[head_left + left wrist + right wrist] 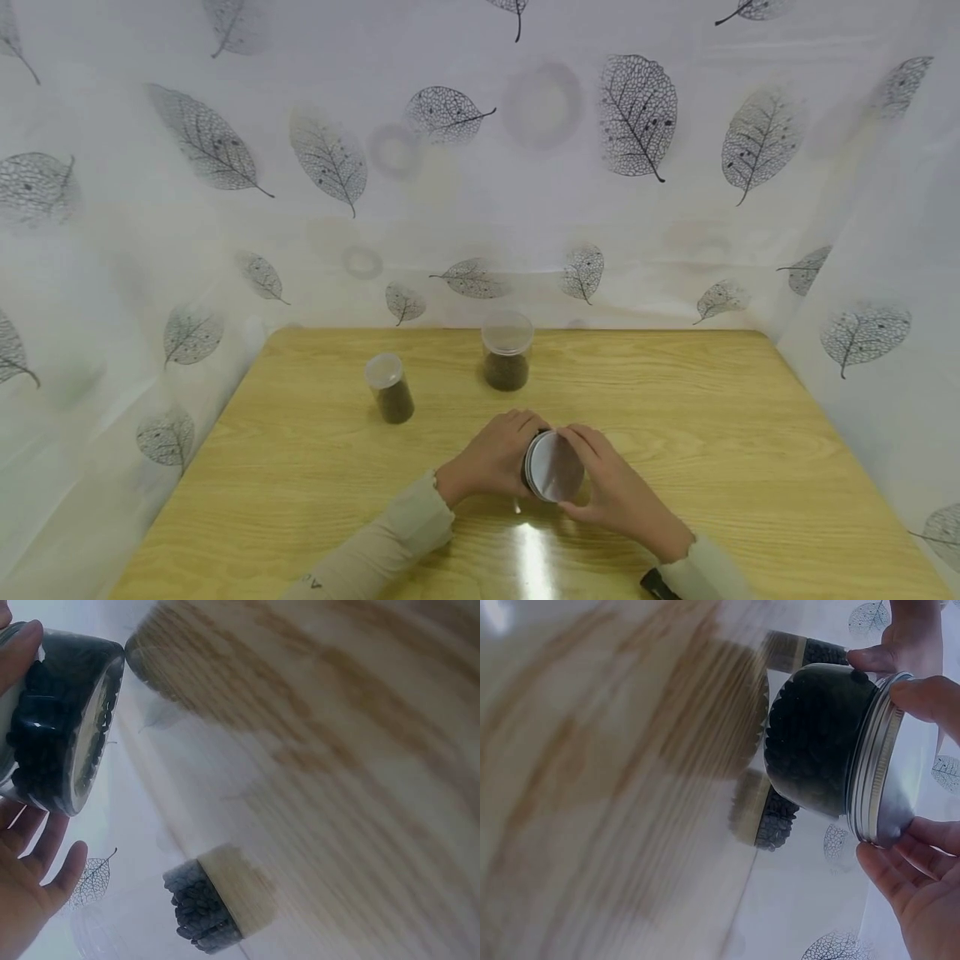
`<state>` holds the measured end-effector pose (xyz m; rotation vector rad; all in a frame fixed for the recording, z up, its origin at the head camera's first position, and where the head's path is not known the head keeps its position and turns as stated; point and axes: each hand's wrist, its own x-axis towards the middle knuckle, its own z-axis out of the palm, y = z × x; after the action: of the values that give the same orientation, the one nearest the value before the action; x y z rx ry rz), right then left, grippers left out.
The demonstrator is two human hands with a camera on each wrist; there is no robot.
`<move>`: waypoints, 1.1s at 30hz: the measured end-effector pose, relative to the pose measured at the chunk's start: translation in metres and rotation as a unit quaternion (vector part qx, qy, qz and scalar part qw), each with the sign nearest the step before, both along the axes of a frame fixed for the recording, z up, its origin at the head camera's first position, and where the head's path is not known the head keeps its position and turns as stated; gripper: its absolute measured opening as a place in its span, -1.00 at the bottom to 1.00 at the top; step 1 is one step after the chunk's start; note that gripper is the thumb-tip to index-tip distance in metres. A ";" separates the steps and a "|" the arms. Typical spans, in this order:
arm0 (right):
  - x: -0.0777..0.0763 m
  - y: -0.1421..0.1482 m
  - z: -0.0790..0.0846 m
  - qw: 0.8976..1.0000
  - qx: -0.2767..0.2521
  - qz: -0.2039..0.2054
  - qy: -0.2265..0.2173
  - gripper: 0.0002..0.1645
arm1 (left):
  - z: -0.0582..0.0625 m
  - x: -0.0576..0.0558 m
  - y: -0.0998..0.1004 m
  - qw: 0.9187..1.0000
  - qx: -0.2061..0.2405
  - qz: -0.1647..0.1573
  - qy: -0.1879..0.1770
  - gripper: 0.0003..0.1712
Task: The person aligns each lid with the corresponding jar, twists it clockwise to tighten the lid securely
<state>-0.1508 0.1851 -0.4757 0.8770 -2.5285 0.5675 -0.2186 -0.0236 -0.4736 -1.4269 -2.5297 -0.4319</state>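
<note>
A clear jar of dark beans (817,739) with a silver screw lid (557,467) is between my two hands near the front middle of the table. My left hand (498,457) holds the jar's left side, its fingers wrapped around the wall. On the other side, my right hand (618,492) grips the lid's rim between thumb and fingers. The lid sits on the jar's mouth. In the left wrist view the jar (56,720) leans, with part of its base showing close above the tabletop.
Behind the hands stand a wide clear jar (507,367), part-filled with dark contents, and a slimmer one (392,392) to its left. The glossy wooden table (300,500) backs onto a white leaf-print curtain (465,208). A black item (658,583) shows by the right sleeve.
</note>
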 end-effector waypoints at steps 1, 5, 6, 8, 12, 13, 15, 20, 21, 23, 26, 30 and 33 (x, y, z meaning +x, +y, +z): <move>0.000 0.000 0.000 1.000 -0.002 -0.001 -0.002 0.19 | 0.000 0.000 0.000 1.000 0.001 0.000 0.002 0.00; 0.001 -0.001 -0.002 1.000 -0.007 -0.005 -0.005 0.19 | 0.000 0.000 0.000 1.000 0.004 0.000 0.006 0.00; 0.001 -0.001 -0.001 1.000 -0.008 -0.008 -0.005 0.19 | -0.001 0.000 0.001 1.000 0.004 0.001 0.007 -0.01; 0.001 -0.001 -0.001 1.000 -0.010 -0.011 -0.006 0.19 | -0.001 0.001 0.001 1.000 0.005 0.004 0.007 0.00; 0.001 -0.002 -0.002 1.000 -0.012 -0.018 -0.010 0.20 | -0.002 0.001 0.001 1.000 0.007 0.009 0.003 0.00; 0.001 -0.002 -0.002 1.000 -0.012 -0.020 -0.011 0.20 | -0.002 0.001 0.001 1.000 0.007 0.009 0.001 0.00; 0.001 -0.002 -0.002 1.000 -0.012 -0.021 -0.011 0.20 | -0.002 0.001 0.001 1.000 0.006 0.011 -0.001 0.00; 0.000 -0.001 0.000 1.000 -0.006 -0.013 -0.014 0.18 | -0.002 0.002 0.001 1.000 0.003 0.016 -0.005 0.01; 0.000 0.000 0.001 1.000 0.001 -0.011 -0.014 0.17 | -0.002 0.002 0.001 1.000 0.003 0.017 -0.006 0.01; -0.002 0.001 0.004 1.000 0.015 -0.003 -0.013 0.18 | -0.003 0.002 0.001 1.000 0.001 0.020 -0.009 0.01; -0.006 0.005 0.010 0.999 0.036 0.024 0.000 0.20 | -0.004 0.002 0.001 1.000 0.000 0.022 -0.006 0.03; -0.014 0.009 0.017 0.995 0.056 0.072 0.030 0.25 | -0.005 0.001 0.003 1.000 -0.001 0.022 -0.002 0.04; -0.018 0.011 0.019 0.992 0.069 0.096 0.040 0.26 | -0.004 0.001 0.003 1.000 -0.004 0.023 -0.002 0.06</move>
<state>-0.1691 0.1962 -0.4564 1.1789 -2.4508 0.4082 -0.2180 -0.0203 -0.4777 -1.3695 -2.5646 -0.4190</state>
